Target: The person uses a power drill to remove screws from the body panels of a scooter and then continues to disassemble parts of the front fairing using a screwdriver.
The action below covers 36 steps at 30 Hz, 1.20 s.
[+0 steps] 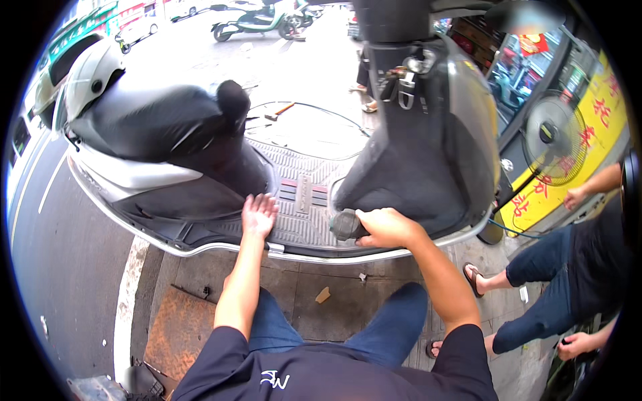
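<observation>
In front of me a scooter stands side-on, its black seat to the left and its dark front shield to the right. My left hand is over the near edge of the grey ribbed footboard, beside the seat base, with fingers spread and nothing in it. At the right end of the footboard my right hand is wrapped round a dark, chunky power tool. The tool's blunt rounded end points left; its exact kind does not show.
Beyond the footboard lie a hammer and a loose cable on bright ground. A standing fan is at the right, near a person in sandals. A rusty metal plate lies at the lower left. A white helmet rests behind the seat.
</observation>
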{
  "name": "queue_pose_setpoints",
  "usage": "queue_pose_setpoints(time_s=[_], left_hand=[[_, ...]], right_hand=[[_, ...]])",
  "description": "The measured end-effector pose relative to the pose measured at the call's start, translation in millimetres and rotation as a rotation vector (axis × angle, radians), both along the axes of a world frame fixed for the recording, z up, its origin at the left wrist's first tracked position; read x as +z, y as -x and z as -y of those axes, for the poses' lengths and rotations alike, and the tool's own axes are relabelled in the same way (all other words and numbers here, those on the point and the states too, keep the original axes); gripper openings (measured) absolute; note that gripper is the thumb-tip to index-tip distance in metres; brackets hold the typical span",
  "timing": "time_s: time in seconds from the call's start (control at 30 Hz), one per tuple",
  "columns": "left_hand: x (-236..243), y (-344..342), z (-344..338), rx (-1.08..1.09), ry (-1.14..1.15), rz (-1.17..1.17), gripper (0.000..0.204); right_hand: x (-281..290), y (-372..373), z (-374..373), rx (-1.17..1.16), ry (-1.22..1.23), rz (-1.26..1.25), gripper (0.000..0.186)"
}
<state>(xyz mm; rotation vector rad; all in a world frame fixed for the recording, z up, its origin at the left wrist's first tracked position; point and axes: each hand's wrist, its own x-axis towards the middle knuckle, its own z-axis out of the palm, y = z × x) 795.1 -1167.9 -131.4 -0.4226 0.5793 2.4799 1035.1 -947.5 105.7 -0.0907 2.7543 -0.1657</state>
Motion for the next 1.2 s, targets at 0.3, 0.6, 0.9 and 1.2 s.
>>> queue_pose_setpoints(time_s=[0.3,0.6,0.9,1.2], left_hand=[[59.6,-102.5,-67.6,-0.790,0.373,-0.558,0.060],[331.3,-39.7,-121.1,-0.492,-1.126,-0.972,0.071],[62.5,63.2,10.2,-0.035,0.298,-0.551,0.076],[-0.4,-12.7,20.8,-0.074,0.990,-1.207,0.041]], right_hand=[[-116.0,-115.7,-29.2,-0.596,0.662,-0.387,0.061],[-156.9,-169.7,-26.1,-0.968,1.129,-0.467,0.046],[-181.4,-165.1,-15.7,-0.894,1.285,-0.474,0.043],[-134.8,-167.0,-17.4,-1.065,1.149,-0.471,0.025]])
